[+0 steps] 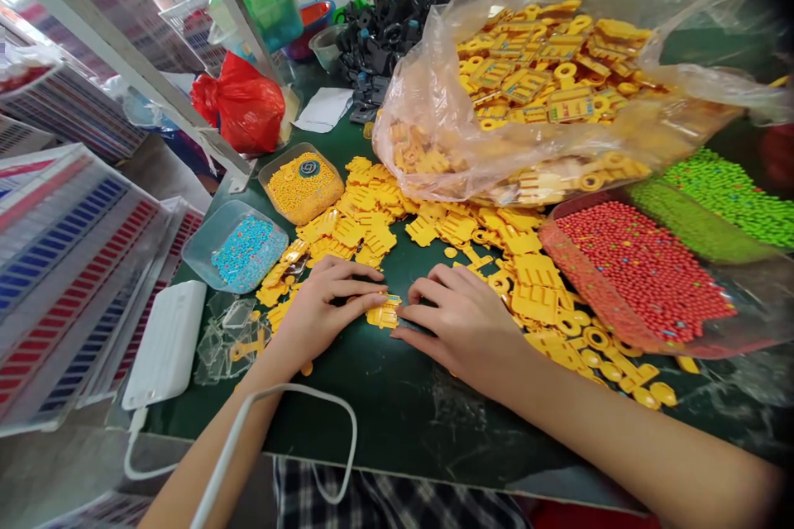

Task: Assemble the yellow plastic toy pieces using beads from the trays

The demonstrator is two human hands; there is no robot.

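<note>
Between my two hands a small yellow plastic piece lies at the table's middle, with ridges and a bit of blue along its top. My left hand pinches its left side between thumb and fingers. From the other side, the bent fingers of my right hand close at its right edge; the fingertips partly hide what they touch. Loose yellow plastic parts are heaped just beyond both hands. A tub of blue beads and a tub of yellow beads stand past my left hand.
A clear bag of yellow pieces sits at the back. Red beads and green beads fill trays at right. A white power bank with a cable lies left, near clear plastic pieces. Black parts are piled behind.
</note>
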